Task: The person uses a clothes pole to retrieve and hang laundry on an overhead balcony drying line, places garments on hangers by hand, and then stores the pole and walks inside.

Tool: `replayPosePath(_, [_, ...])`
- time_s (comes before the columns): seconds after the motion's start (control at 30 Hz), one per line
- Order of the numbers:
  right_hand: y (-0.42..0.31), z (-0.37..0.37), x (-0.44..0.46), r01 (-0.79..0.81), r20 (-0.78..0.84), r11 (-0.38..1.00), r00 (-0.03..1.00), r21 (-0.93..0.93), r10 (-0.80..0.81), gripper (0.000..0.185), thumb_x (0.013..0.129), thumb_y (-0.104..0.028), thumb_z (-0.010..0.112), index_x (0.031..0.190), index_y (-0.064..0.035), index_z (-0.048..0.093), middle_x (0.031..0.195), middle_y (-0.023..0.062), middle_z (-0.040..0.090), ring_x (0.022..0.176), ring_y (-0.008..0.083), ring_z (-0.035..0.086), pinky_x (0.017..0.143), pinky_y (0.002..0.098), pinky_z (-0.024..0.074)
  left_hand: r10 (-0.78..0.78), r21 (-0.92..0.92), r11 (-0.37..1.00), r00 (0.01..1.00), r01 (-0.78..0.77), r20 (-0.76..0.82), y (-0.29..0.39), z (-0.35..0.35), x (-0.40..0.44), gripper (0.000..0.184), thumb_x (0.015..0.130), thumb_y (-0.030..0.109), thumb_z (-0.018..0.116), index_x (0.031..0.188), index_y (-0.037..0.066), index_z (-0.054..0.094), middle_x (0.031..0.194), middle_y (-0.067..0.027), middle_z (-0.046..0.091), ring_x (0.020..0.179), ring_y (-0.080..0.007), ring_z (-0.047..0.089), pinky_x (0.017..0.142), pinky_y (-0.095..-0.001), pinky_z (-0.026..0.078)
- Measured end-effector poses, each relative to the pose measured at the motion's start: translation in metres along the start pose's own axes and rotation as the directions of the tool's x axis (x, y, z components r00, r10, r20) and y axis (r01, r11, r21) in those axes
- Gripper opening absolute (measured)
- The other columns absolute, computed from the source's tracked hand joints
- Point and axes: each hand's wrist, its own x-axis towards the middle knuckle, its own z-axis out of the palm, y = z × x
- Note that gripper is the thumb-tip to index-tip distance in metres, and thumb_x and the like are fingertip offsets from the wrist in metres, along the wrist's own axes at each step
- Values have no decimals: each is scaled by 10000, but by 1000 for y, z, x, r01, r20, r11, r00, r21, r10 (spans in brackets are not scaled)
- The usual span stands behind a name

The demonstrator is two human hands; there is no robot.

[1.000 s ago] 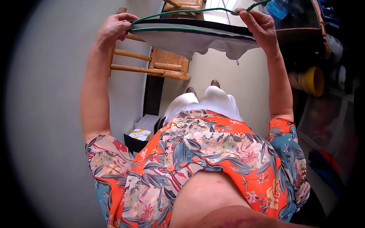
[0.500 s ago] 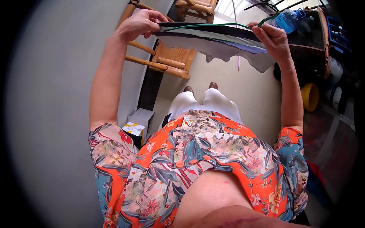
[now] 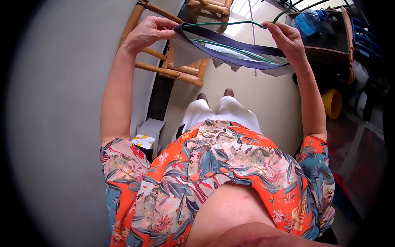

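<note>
a plain grey wall point(image 3: 53, 107) filled the left side, with a dark strip point(image 3: 162, 96) running along its foot beside the pale floor point(image 3: 263, 96). a bamboo chair point(image 3: 191, 70) stood near that wall, and another piece of bamboo furniture point(image 3: 209, 11) stood beyond it, close to bright light point(image 3: 242, 12) on the floor. to the right, a dark bench point(image 3: 327, 53) stood partly in shadow.
</note>
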Motion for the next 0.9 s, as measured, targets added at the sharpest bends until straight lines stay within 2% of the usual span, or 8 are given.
replayPosePath(0.13, [6,17,26,-28,-14,998,999,54,28,237,884,-222,502,991,-51,627,507,-101,341,413,-32,260,364,126,166,62,214,976,997,-52,-43,11,-16,-12,212,794,152,621,968,32,634,767,-6,614,680,-74,543,654,-211,475])
replayPosePath(0.2, [-5,3,38,-122,169,987,980,104,103,321,837,-315,557,1068,-95,594,632,-34,518,522,20,466,460,139,375,118,279,955,992,-102,-39,21,-15,-10,200,808,152,604,954,19,634,750,-3,608,672,-70,540,649,-208,474])
replayPosePath(0.23, [-21,11,40,-397,-34,903,913,163,407,212,866,-250,526,881,-63,626,451,-81,332,384,33,284,362,196,209,145,260,957,989,-131,-35,21,-12,-3,183,818,153,595,927,11,633,719,9,595,640,-56,516,599,-199,453])
replayPosePath(0.53, [-38,-3,61,-257,89,954,965,153,246,212,863,-205,535,959,-25,597,586,-18,504,504,58,457,448,192,346,297,256,933,943,-254,-149,49,2,2,197,834,196,580,901,22,642,691,24,590,633,-34,508,569,-177,439])
replayPosePath(0.6, [-26,-29,59,-131,218,954,973,269,72,346,830,-189,581,1135,-38,516,842,59,595,782,109,549,697,222,432,347,240,924,917,-298,-197,54,0,-3,194,827,191,585,911,29,650,708,13,608,653,-38,531,592,-170,453])
replayPosePath(0.67, [10,-53,51,209,251,974,951,-85,-181,505,749,-440,614,1160,-157,532,1000,47,588,899,138,565,774,306,480,366,269,913,907,-306,-209,55,-6,-5,191,823,188,589,916,35,654,725,2,620,667,-47,545,610,-173,460])
replayPosePath(0.7, [30,-69,42,32,300,987,954,-158,17,634,688,-499,641,1223,-207,466,1270,53,438,1176,218,404,976,426,335,369,282,910,904,-305,-214,56,-8,-7,190,821,187,591,918,38,656,734,-4,625,674,-51,552,620,-175,463])
replayPosePath(0.9, [52,-58,44,49,97,881,995,-471,-3,477,759,-260,663,1199,-187,497,1178,32,516,1091,185,472,854,309,451,356,313,904,918,-291,-176,66,-18,-17,188,827,179,583,920,33,655,741,-16,630,675,-67,560,638,-187,468])
